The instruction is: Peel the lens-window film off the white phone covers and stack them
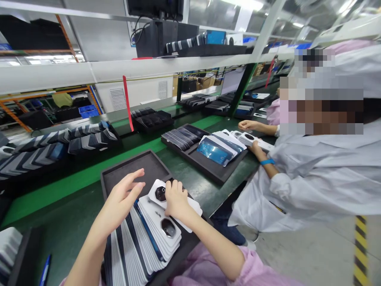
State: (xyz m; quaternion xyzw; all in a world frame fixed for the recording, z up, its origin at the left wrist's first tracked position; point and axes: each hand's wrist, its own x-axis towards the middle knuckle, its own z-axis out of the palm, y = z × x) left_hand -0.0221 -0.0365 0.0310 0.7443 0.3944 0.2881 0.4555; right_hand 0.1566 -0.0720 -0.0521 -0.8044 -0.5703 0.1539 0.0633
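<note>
My right hand (177, 201) is closed over a white phone back cover (195, 207) that has a dark oval camera window. This cover lies tilted beside a fanned row of similar covers (150, 222), white ones mixed with some dark blue edges. Above that row, my left hand (123, 196) hangs with its fingers apart and holds nothing. The row stands in a black tray (151, 161), whose far part shows a bare bottom. The fingertips of my right hand partly hide the camera window's surroundings.
To the right, a co-worker in a pale smock handles white covers (250, 139) near another black tray (218, 174). Trays of dark panels (89, 139) line the left and back. A blue pen (45, 270) lies at lower left. A red strip (127, 103) hangs from the shelf.
</note>
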